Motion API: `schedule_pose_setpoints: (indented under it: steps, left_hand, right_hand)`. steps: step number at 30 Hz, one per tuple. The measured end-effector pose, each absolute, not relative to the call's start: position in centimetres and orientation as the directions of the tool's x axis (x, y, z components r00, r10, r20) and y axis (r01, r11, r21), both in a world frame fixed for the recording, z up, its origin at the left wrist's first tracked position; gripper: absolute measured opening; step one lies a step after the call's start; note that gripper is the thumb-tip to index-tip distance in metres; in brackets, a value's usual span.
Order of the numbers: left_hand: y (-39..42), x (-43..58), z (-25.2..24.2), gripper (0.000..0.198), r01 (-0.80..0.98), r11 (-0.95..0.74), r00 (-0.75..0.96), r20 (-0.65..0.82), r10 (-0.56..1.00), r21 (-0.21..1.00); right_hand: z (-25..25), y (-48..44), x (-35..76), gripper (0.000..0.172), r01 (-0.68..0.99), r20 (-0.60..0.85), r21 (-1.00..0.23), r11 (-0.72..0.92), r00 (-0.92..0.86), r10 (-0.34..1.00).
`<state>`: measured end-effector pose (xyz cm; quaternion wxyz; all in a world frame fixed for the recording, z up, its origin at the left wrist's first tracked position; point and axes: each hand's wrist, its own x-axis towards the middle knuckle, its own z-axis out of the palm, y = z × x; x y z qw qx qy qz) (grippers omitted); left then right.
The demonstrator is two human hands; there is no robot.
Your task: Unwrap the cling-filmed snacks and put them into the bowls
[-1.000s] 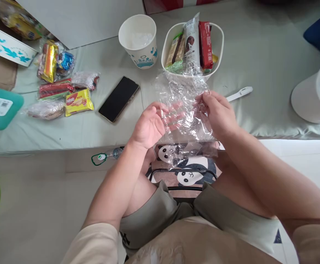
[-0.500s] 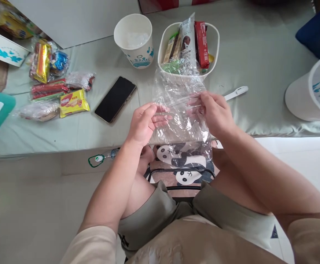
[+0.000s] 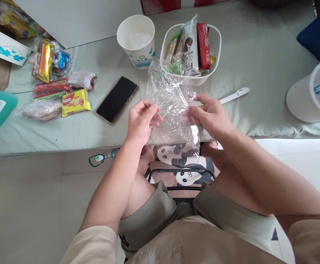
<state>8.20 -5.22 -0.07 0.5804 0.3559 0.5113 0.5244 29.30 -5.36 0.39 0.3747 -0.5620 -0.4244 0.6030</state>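
Note:
A crinkled clear plastic bag (image 3: pixel 173 110) hangs between my hands, over the edge of the cloth-covered surface. My left hand (image 3: pixel 144 119) pinches the left side of the bag between thumb and fingers. On the opposite side, my right hand (image 3: pixel 206 113) grips it with the thumb bent inward, and the plastic partly covers those fingertips. Just beyond the bag stands a white tub (image 3: pixel 217 47) holding several wrapped snacks, among them a white packet (image 3: pixel 190 47) and a red packet (image 3: pixel 203 46). The bag's top overlaps the tub's near left side.
Left of my hands lies a black phone (image 3: pixel 117 99), with a yellow wafer packet (image 3: pixel 76 102) and several other snacks farther left. A paper bucket (image 3: pixel 140 58) stands behind the phone. A white plastic handle (image 3: pixel 235 94) lies on the right, and a white bucket (image 3: pixel 298 99) beyond it.
The bag has shifted left, uncovering more of the tub's snacks. My left hand has moved slightly left; the right hand has turned, its index finger reaching farther out from the thumb.

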Motion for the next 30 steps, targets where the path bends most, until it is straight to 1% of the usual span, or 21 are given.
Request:
schedule_pose_setpoints:
  steps: [4, 6, 8, 9, 11, 13, 15, 17, 19, 20, 22, 24, 25, 27, 30]
  left_hand:
    - [-5.1, 8.0, 0.1, 0.036, -0.247, 0.182, -0.120, -0.216, 0.969, 0.952]
    - [-5.1, 7.9, 0.2, 0.036, -0.244, 0.177, -0.130, -0.213, 0.968, 0.953]
    - [-5.1, 7.8, 0.2, 0.037, -0.243, 0.171, -0.125, -0.205, 0.971, 0.955]
    - [-5.1, 7.8, 0.2, 0.038, -0.242, 0.167, -0.118, -0.199, 0.973, 0.956]
    - [-5.2, 7.9, 0.2, 0.041, -0.236, 0.159, -0.103, -0.187, 0.977, 0.959]
    - [-5.2, 7.9, 0.1, 0.042, -0.226, 0.149, -0.098, -0.174, 0.980, 0.963]
    - [-5.2, 7.7, 0.0, 0.041, -0.218, 0.122, -0.112, -0.149, 0.983, 0.968]
    - [-5.1, 7.4, -0.2, 0.039, -0.233, 0.095, -0.134, -0.129, 0.983, 0.968]
    - [-5.1, 7.0, -0.2, 0.043, -0.284, 0.141, -0.101, -0.176, 0.979, 0.948]
    - [-5.2, 6.8, -0.1, 0.046, -0.311, 0.207, -0.042, -0.231, 0.972, 0.928]
    - [-5.4, 6.6, 0.1, 0.052, -0.310, 0.387, 0.150, -0.357, 0.922, 0.869]
    - [-5.7, 6.5, 0.3, 0.051, -0.233, 0.515, 0.330, -0.430, 0.840, 0.825]
    - [-5.9, 6.6, 0.5, 0.047, -0.199, 0.530, 0.375, -0.436, 0.818, 0.824]
    - [-6.2, 6.7, 0.7, 0.037, -0.173, 0.478, 0.376, -0.391, 0.840, 0.861]
    - [-6.7, 6.8, 0.9, 0.030, -0.171, 0.333, 0.290, -0.276, 0.917, 0.927]
  right_hand:
    - [0.2, -5.2, 29.6, 0.039, 0.060, -0.326, -0.945, -0.323, -0.058, 0.943]
    - [-0.2, -5.0, 29.8, 0.036, 0.029, -0.314, -0.949, -0.314, -0.032, 0.949]
    - [-0.7, -4.9, 30.0, 0.034, -0.038, -0.303, -0.952, -0.304, -0.034, 0.952]
    - [-1.0, -4.8, 30.0, 0.037, -0.075, -0.292, -0.953, -0.295, -0.054, 0.955]
    - [-1.4, -4.9, 30.0, 0.051, -0.115, -0.259, -0.955, -0.272, -0.118, 0.959]
    - [-1.7, -5.1, 30.0, 0.064, -0.104, -0.204, -0.970, -0.222, -0.157, 0.966]
    - [-1.6, -5.3, 29.9, 0.068, -0.078, -0.145, -0.984, -0.157, -0.143, 0.979]
    - [-1.5, -5.5, 29.9, 0.065, -0.058, -0.101, -0.992, -0.108, -0.110, 0.989]
    - [-1.3, -5.6, 29.9, 0.061, -0.036, -0.078, -0.996, -0.082, -0.093, 0.993]
    - [-1.2, -5.7, 29.9, 0.059, -0.027, -0.067, -0.997, -0.070, -0.088, 0.994]
    - [-1.2, -5.7, 29.9, 0.057, -0.019, -0.042, -0.999, -0.043, -0.073, 0.996]
    - [-1.0, -5.8, 29.8, 0.056, -0.020, -0.015, -1.000, -0.016, -0.055, 0.998]
    - [-0.9, -5.8, 29.7, 0.056, -0.023, 0.001, -1.000, 0.000, -0.045, 0.999]
    - [-0.5, -5.9, 29.6, 0.049, -0.021, 0.041, -0.999, 0.040, -0.029, 0.999]
    - [0.4, -6.4, 29.6, 0.031, 0.011, 0.116, -0.993, 0.116, 0.002, 0.993]
